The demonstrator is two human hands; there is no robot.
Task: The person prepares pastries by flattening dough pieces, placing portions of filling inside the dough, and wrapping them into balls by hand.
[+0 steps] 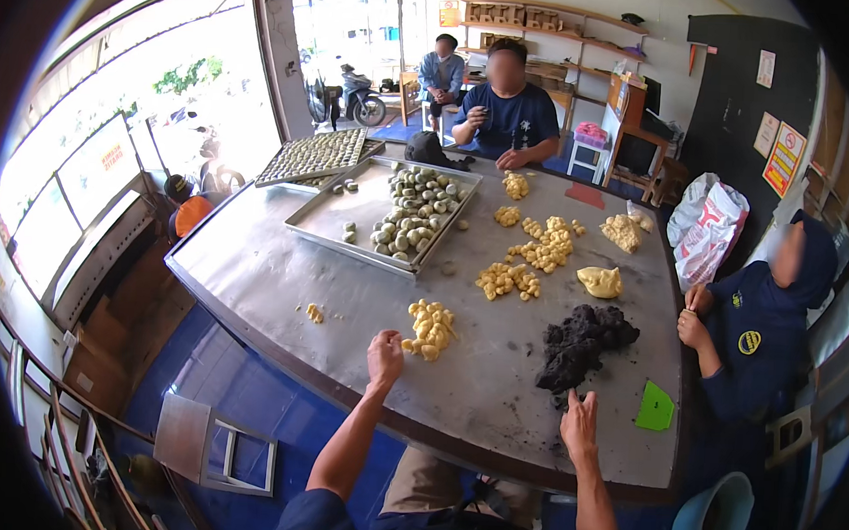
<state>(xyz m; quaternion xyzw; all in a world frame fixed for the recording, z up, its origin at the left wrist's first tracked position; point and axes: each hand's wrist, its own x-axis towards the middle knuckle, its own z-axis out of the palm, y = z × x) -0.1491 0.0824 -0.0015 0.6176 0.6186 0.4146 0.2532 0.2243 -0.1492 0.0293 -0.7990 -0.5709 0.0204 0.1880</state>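
Observation:
My left hand [385, 358] is at the left edge of a heap of small yellow dough pieces [429, 328]. Its fingers are curled together, and whatever they hold, if anything, is hidden. My right hand [580, 423] is at the near edge of a crumbly dark mound of filling [582, 346]. Two of its fingers stretch forward, apart, beside a small dark lump [560, 401]. Left of my left hand lie a few yellow dough scraps [315, 313]. A larger smooth yellow dough lump [600, 282] sits beyond the dark mound.
The metal-topped table [254, 258] also bears a tray [314, 224] of greenish balls, a filled tray [313, 156], more dough heaps [544, 244] and a green sheet [656, 408]. Co-workers sit at the far side [512, 112] and right [764, 308]. A stool [213, 445] and blue bucket [714, 517] stand nearby.

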